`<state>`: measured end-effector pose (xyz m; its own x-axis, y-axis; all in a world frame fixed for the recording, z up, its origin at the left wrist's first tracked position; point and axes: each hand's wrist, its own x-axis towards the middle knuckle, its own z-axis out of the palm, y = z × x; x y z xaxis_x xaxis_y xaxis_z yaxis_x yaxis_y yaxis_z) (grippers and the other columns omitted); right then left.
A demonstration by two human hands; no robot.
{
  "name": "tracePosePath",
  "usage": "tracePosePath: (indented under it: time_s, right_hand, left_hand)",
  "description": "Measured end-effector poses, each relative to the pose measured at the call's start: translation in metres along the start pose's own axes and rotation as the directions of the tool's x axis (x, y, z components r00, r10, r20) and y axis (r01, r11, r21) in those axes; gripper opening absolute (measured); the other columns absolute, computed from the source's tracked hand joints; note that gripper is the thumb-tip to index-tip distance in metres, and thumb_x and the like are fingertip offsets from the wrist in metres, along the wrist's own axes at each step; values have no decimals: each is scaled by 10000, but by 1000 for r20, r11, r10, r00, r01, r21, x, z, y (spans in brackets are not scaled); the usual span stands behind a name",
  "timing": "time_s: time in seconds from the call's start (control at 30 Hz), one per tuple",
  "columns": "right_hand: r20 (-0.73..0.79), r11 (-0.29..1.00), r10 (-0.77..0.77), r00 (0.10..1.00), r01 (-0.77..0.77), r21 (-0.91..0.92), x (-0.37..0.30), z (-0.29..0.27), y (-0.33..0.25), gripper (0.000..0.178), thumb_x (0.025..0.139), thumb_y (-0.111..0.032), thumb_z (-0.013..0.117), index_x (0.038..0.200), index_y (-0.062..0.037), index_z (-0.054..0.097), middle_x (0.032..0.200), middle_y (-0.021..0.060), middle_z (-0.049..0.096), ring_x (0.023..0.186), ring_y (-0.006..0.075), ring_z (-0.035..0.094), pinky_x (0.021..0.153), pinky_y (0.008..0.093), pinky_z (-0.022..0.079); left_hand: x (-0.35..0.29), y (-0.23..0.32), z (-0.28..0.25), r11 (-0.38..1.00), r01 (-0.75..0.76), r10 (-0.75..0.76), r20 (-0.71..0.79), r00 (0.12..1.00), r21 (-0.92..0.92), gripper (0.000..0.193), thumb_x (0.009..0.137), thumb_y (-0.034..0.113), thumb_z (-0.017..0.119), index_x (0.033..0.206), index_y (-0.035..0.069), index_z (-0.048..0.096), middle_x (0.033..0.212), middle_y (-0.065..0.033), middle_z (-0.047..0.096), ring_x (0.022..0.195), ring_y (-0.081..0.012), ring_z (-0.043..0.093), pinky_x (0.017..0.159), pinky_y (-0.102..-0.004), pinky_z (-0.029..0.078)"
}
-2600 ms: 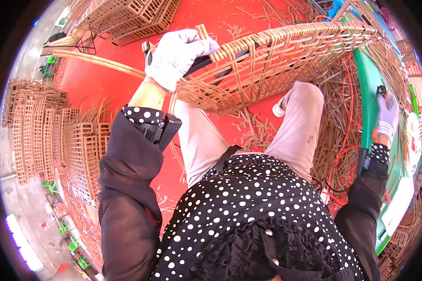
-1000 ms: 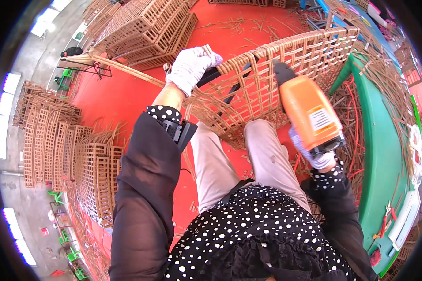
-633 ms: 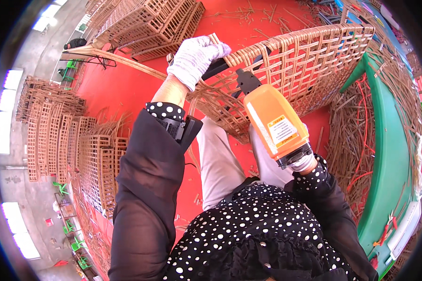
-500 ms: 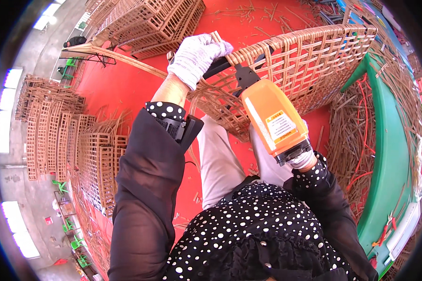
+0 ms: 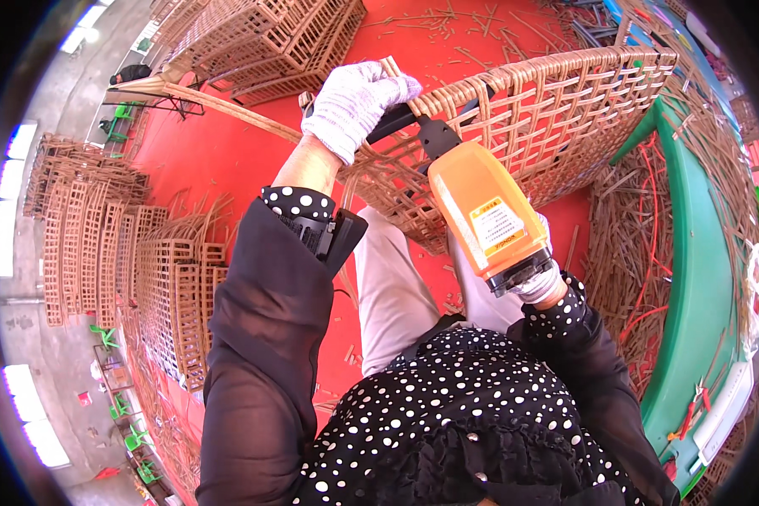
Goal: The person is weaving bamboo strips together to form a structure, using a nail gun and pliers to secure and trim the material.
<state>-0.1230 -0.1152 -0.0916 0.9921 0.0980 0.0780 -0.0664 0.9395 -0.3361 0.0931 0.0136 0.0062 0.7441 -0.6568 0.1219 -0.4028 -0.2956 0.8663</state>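
My left hand [image 5: 350, 110], in a white knitted glove, is closed around the dark frame bar and tan wicker strands at the left end of a woven rattan panel [image 5: 548, 72]. An orange nail gun [image 5: 481, 198] with a black nose is in my gloved right hand [image 5: 538, 282], which its body mostly hides. Its nose [image 5: 437, 135] rests at the panel's wrapped top edge, just right of my left hand. Whether the tip presses on the frame I cannot tell. A long loose strand [image 5: 236, 114] runs off to the left from beneath my left hand.
Stacks of woven frames stand at the far left [image 5: 270, 51] and left [image 5: 169, 312]. To the right, a green curved table [image 5: 691, 295] bears cut strips and red-handled pliers [image 5: 690, 417]. Scraps heap on the red floor [image 5: 228, 160] beside it.
The nail gun has shifted slightly left, its rear end rising a little with my right hand. My left hand keeps its hold on the panel's edge.
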Motion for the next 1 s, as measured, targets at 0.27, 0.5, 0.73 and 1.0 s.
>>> tracePosePath:
  time_s: [0.27, 0.5, 0.73, 1.0]
  right_hand:
    - [-60, 988, -28, 998, 18, -152, -4, 12, 4, 389, 936, -293, 377, 1205, -22, 450, 1144, 143, 558, 1010, 254, 578, 851, 389, 489]
    - [-23, 992, -110, 994, 111, 60, 0, -3, 11, 435, 910, -318, 370, 1184, 5, 466, 1117, 154, 580, 949, 279, 608, 821, 381, 511]
    - [-198, 811, -277, 940, 118, -574, -7, 35, 14, 377, 942, -293, 374, 1180, -19, 474, 1121, 122, 574, 988, 237, 581, 872, 377, 466]
    - [261, -452, -510, 820, 3, -892, -39, 30, -33, 463, 685, -167, 755, 1073, -38, 538, 1037, 79, 593, 986, 161, 545, 848, 339, 443]
  left_hand:
    - [-4, 3, 1, 994, 72, -74, -21, 997, -81, 191, 739, 211, 694, 805, 37, 651, 678, 11, 589, 610, -50, 515, 565, -201, 413]
    - [-11, 18, 4, 993, 97, -99, -27, 995, -72, 192, 731, 219, 702, 745, 45, 623, 664, 9, 574, 583, -52, 508, 541, -204, 419]
    - [-21, 25, 6, 972, 95, -108, -47, 993, -217, 205, 751, 239, 679, 779, 39, 642, 675, 16, 582, 611, -42, 501, 583, -204, 422]
    - [-9, 20, 12, 999, 43, -42, -59, 997, 19, 191, 778, 227, 654, 831, 44, 668, 715, 17, 614, 678, -56, 543, 632, -210, 431]
